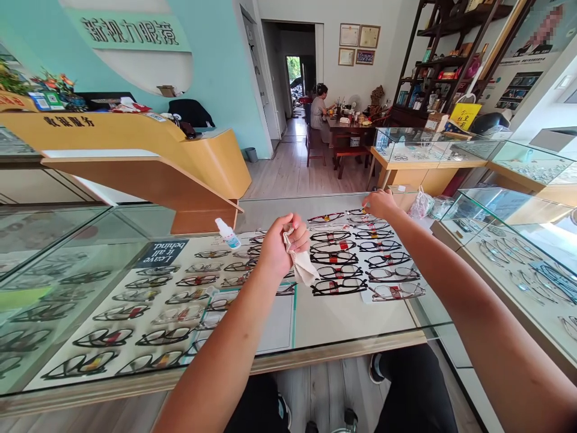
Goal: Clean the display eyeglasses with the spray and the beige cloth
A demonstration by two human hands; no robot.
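My left hand point(283, 245) is closed around a cream cleaning cloth point(305, 268), whose loose end hangs down over the counter. At the far edge of the glass display counter point(351, 322), my right hand point(382, 203) has its fingers curled down on a pair of eyeglasses point(356, 211); part of the frame is hidden by the hand. Nearer to me, two columns of dark-framed eyeglasses point(339, 286) lie on the glass, some with red or yellow tags. A white spray bottle point(228, 234) with a blue label stands left of my left hand.
Under the glass are several more rows of eyeglasses point(103, 338) and a dark printed card point(162, 253). Another glass case point(509, 240) adjoins on the right. Beyond are a yellow reception desk point(216, 162) and a seated person point(319, 111) at a wooden table.
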